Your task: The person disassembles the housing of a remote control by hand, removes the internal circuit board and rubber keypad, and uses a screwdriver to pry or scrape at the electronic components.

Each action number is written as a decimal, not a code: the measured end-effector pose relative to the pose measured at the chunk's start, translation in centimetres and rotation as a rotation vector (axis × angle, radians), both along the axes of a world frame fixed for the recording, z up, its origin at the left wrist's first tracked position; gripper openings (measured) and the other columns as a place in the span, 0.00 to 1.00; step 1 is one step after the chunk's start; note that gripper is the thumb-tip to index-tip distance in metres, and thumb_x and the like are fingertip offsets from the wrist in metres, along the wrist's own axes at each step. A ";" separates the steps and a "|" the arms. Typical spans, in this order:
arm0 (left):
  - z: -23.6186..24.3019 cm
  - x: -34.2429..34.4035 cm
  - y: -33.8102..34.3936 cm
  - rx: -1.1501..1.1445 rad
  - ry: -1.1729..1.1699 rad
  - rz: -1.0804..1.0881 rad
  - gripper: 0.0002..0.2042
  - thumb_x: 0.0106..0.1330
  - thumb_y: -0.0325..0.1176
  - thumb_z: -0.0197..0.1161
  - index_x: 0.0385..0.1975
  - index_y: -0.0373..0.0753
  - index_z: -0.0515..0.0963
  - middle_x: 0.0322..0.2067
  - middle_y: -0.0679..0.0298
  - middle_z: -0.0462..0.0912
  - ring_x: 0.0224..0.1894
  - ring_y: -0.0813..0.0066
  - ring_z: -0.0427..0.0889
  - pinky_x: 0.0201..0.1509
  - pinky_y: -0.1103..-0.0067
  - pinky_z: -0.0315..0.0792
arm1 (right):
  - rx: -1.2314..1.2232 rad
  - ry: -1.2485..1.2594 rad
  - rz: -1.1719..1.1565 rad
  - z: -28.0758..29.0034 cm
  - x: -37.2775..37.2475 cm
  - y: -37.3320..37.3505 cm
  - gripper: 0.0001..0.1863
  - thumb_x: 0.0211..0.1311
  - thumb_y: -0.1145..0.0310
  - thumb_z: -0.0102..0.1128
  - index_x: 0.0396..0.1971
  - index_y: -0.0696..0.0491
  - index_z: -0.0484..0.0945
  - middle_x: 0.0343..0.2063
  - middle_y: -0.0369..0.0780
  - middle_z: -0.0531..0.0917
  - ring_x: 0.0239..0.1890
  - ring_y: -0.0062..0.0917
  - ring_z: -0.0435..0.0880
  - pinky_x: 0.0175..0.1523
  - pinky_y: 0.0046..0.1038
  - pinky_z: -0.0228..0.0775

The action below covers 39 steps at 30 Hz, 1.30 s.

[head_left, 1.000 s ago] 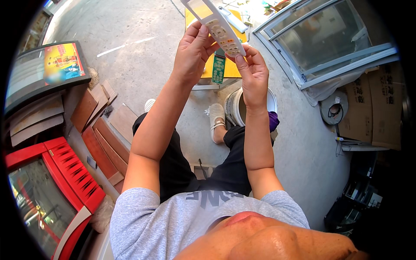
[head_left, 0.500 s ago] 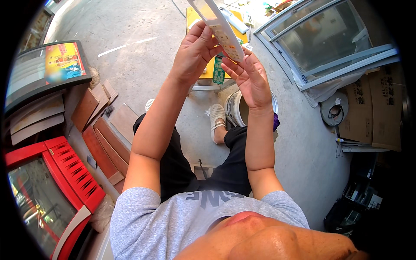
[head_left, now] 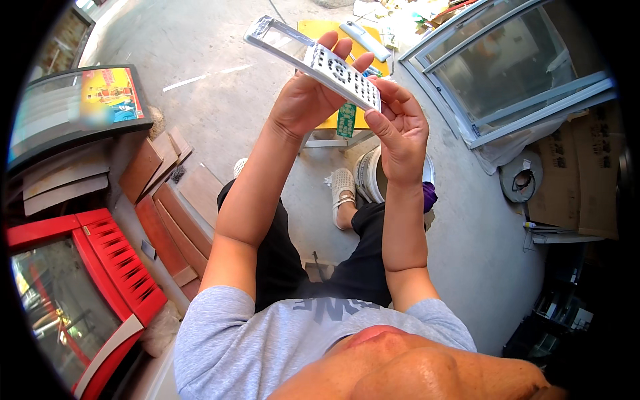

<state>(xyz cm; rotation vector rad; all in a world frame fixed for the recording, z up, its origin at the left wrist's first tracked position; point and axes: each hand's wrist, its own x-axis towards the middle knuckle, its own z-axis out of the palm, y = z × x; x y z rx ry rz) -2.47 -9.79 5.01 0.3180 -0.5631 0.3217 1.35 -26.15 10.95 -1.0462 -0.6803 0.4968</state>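
Note:
My left hand point(head_left: 305, 100) supports a white remote-control casing point(head_left: 337, 72) from behind, its fingertips showing along the upper edge. The casing is tilted, with an empty window at its upper-left end and rows of button holes. My right hand point(head_left: 398, 130) grips the lower-right end with thumb and curled fingers. Below them, a green circuit board point(head_left: 346, 122) lies at the front edge of a yellow table point(head_left: 315, 30). Another long white remote piece point(head_left: 365, 40) lies farther back on it.
A bucket point(head_left: 367, 170) with purple cloth stands by my right leg. Framed glass panels point(head_left: 497, 73) lean at right, beside cardboard point(head_left: 590, 173). Wooden boards point(head_left: 170, 233), a dark-framed screen point(head_left: 53, 100) and a red-framed cabinet point(head_left: 120, 260) line the left.
The casing has turned from steep to a flatter diagonal, its window end moving left and down and dark button holes now showing. Both hands shifted with it, slightly rightward and down.

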 end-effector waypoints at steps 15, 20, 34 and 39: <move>1.7 -0.3 -1.1 0.153 0.354 0.245 0.45 0.54 0.58 0.67 0.69 0.49 0.54 0.64 0.64 0.65 0.66 0.62 0.65 0.70 0.59 0.61 | 0.013 -0.179 -0.309 -0.9 0.1 1.1 0.28 0.53 0.79 0.71 0.55 0.66 0.72 0.49 0.45 0.81 0.50 0.25 0.80 0.57 0.25 0.72; 1.5 -0.2 -1.2 0.124 0.383 0.262 0.41 0.56 0.57 0.67 0.68 0.49 0.57 0.63 0.63 0.68 0.65 0.62 0.67 0.69 0.59 0.63 | -0.098 -0.371 -0.400 -1.0 -0.2 1.3 0.32 0.49 0.74 0.76 0.55 0.64 0.73 0.46 0.44 0.82 0.49 0.25 0.82 0.55 0.25 0.73; 0.1 -0.2 0.1 -0.357 0.113 -0.459 0.39 0.65 0.65 0.51 0.63 0.34 0.65 0.55 0.54 0.77 0.51 0.63 0.82 0.72 0.67 0.57 | -0.258 -1.026 -0.570 -1.1 0.2 0.7 0.32 0.46 0.48 0.75 0.50 0.48 0.76 0.50 0.38 0.79 0.56 0.32 0.76 0.70 0.49 0.49; -0.6 -0.1 -0.3 -0.330 0.160 -0.447 0.39 0.66 0.66 0.48 0.62 0.33 0.65 0.52 0.56 0.79 0.53 0.67 0.81 0.71 0.67 0.59 | -0.311 -1.076 -0.590 -1.6 0.5 0.7 0.27 0.49 0.50 0.73 0.48 0.45 0.78 0.51 0.37 0.78 0.56 0.32 0.75 0.70 0.49 0.46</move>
